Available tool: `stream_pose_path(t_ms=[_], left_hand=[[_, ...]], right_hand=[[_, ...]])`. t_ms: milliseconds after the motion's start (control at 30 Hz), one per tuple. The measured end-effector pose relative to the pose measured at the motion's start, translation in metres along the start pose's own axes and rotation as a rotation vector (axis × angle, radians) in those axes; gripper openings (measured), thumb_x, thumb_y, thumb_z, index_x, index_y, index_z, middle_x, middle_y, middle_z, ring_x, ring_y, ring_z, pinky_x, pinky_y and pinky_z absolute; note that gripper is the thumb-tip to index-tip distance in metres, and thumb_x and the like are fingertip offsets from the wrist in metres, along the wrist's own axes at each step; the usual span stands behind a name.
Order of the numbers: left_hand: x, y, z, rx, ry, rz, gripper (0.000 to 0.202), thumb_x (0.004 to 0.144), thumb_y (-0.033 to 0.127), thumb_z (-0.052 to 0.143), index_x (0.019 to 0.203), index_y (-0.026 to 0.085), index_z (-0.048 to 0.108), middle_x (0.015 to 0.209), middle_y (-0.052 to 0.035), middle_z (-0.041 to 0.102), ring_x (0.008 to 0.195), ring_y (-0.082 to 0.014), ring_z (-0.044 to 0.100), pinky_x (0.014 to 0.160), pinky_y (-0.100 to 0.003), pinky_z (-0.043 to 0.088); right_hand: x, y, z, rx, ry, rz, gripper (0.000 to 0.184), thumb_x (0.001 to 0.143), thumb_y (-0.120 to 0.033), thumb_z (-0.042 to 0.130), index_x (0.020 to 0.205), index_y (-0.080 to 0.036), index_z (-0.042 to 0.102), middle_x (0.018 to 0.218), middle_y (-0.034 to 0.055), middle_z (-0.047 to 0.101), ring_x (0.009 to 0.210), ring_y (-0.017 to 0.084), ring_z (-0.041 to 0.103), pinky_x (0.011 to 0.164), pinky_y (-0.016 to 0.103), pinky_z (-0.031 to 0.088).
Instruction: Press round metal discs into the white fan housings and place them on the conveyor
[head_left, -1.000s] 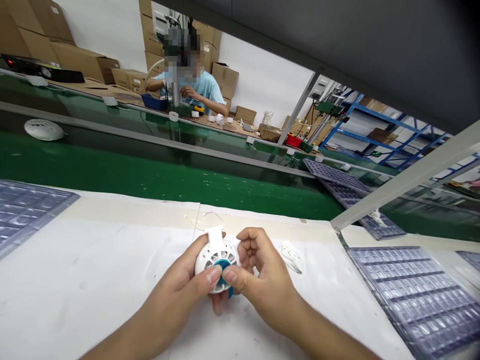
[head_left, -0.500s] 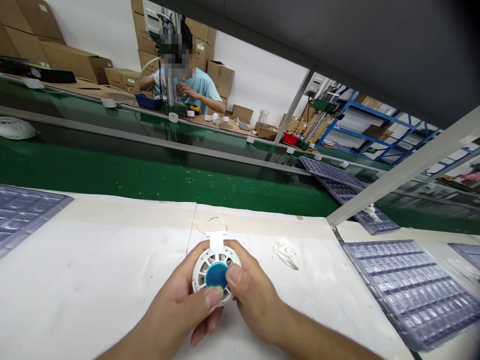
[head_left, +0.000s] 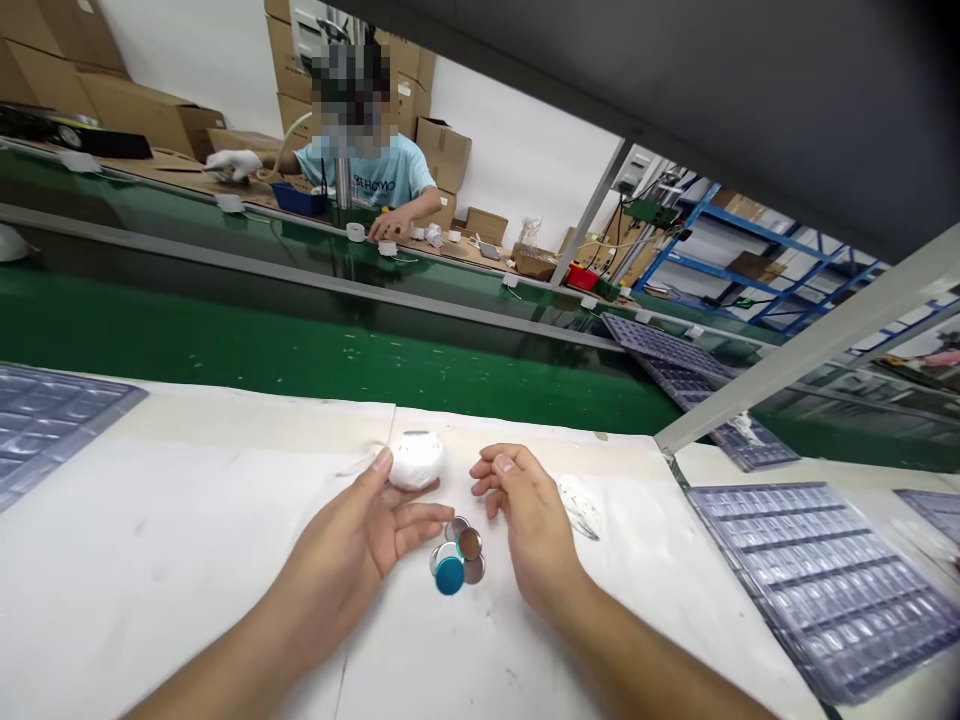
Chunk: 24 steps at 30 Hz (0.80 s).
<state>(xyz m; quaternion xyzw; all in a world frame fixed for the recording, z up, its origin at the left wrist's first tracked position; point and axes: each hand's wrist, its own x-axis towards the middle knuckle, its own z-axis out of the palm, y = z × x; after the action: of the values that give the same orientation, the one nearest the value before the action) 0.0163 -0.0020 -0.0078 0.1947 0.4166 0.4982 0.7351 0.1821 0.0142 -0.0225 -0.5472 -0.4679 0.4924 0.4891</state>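
A round white plastic housing (head_left: 416,459) lies dome side up on the white bench top (head_left: 187,560). My left hand (head_left: 364,525) is open, palm up, and its fingertips touch the housing's left side. My right hand (head_left: 525,510) hovers to the right of it with the fingers loosely curled and nothing in them. Between the two hands lies a small pile of round discs (head_left: 459,556), one blue and the others shiny metal.
A green conveyor belt (head_left: 300,350) runs past the far edge of the bench. Clear blister trays lie at the left (head_left: 45,425) and right (head_left: 832,580). A crumpled white scrap (head_left: 579,505) sits beside my right hand. Across the belt a person in a light blue shirt (head_left: 375,180) works.
The housing was held in both hands with the blue disc at its centre. Now it lies flipped over on the bench, farther away, and both hands have let go. Discs have come into view.
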Motion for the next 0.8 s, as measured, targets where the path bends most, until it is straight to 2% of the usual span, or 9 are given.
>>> stream_pose_path(t_ms=[100,233,300,367,433,500,700,800], left_hand=[[-0.001,0.002,-0.004,0.012,0.070,-0.002,0.037,0.089,0.047,0.065,0.114,0.020,0.060,0.124,-0.0138,0.068,0.099,-0.0319,0.071,0.089,-0.045,0.057],[-0.004,0.000,-0.008,0.188,0.081,0.116,0.032,0.086,0.045,0.069,0.109,0.023,0.064,0.112,-0.0063,0.070,0.084,-0.0210,0.066,0.077,-0.036,0.054],[-0.003,0.000,-0.011,0.265,0.091,0.162,0.023,0.085,0.044,0.070,0.096,0.024,0.067,0.097,-0.0004,0.067,0.073,-0.0150,0.059,0.071,-0.029,0.050],[-0.002,0.001,-0.014,0.305,0.098,0.179,0.020,0.082,0.043,0.072,0.082,0.023,0.067,0.081,0.0030,0.062,0.068,-0.0128,0.052,0.067,-0.026,0.045],[-0.002,0.002,-0.015,0.336,0.109,0.183,0.021,0.080,0.042,0.073,0.076,0.023,0.067,0.069,0.0041,0.056,0.067,-0.0132,0.049,0.066,-0.026,0.042],[-0.002,0.002,-0.016,0.371,0.116,0.184,0.022,0.080,0.044,0.073,0.074,0.023,0.066,0.064,0.0041,0.054,0.067,-0.0143,0.047,0.067,-0.027,0.040],[-0.002,0.000,-0.015,0.458,0.106,0.175,0.024,0.081,0.047,0.069,0.075,0.024,0.065,0.063,0.0038,0.056,0.067,-0.0163,0.047,0.067,-0.029,0.038],[-0.002,0.001,-0.015,0.490,0.110,0.169,0.024,0.082,0.046,0.067,0.074,0.024,0.064,0.062,0.0041,0.055,0.066,-0.0165,0.047,0.067,-0.030,0.038]], right_hand=[[0.003,0.002,-0.002,-0.116,-0.008,-0.014,0.022,0.092,-0.038,0.048,0.099,-0.021,0.060,0.094,0.0048,0.065,0.083,0.019,0.061,0.070,0.030,0.048],[0.000,0.000,-0.004,-0.231,-0.116,-0.023,0.017,0.089,-0.033,0.051,0.097,-0.021,0.061,0.094,0.0050,0.063,0.082,0.022,0.062,0.069,0.034,0.050],[-0.005,-0.004,-0.003,-0.471,-0.218,-0.140,0.021,0.087,-0.033,0.055,0.104,-0.021,0.061,0.101,0.0072,0.062,0.091,0.027,0.062,0.075,0.040,0.050],[-0.011,-0.011,-0.002,-0.840,-0.323,-0.233,0.033,0.085,-0.040,0.061,0.113,-0.022,0.060,0.103,0.0092,0.061,0.096,0.032,0.061,0.079,0.048,0.049],[-0.017,-0.016,0.000,-1.140,-0.418,-0.212,0.045,0.082,-0.051,0.066,0.116,-0.022,0.059,0.099,0.0094,0.061,0.089,0.034,0.062,0.073,0.050,0.050],[-0.021,-0.019,0.001,-1.279,-0.506,-0.161,0.050,0.080,-0.057,0.067,0.115,-0.022,0.058,0.100,0.0091,0.061,0.083,0.033,0.064,0.066,0.045,0.049],[-0.020,-0.021,-0.003,-1.315,-0.606,-0.224,0.022,0.089,-0.036,0.060,0.105,-0.021,0.056,0.102,0.0069,0.059,0.077,0.025,0.063,0.059,0.032,0.039],[-0.018,-0.023,-0.011,-1.211,-0.649,-0.208,0.019,0.087,-0.031,0.063,0.102,-0.023,0.054,0.100,0.0037,0.058,0.076,0.021,0.061,0.059,0.029,0.037]])
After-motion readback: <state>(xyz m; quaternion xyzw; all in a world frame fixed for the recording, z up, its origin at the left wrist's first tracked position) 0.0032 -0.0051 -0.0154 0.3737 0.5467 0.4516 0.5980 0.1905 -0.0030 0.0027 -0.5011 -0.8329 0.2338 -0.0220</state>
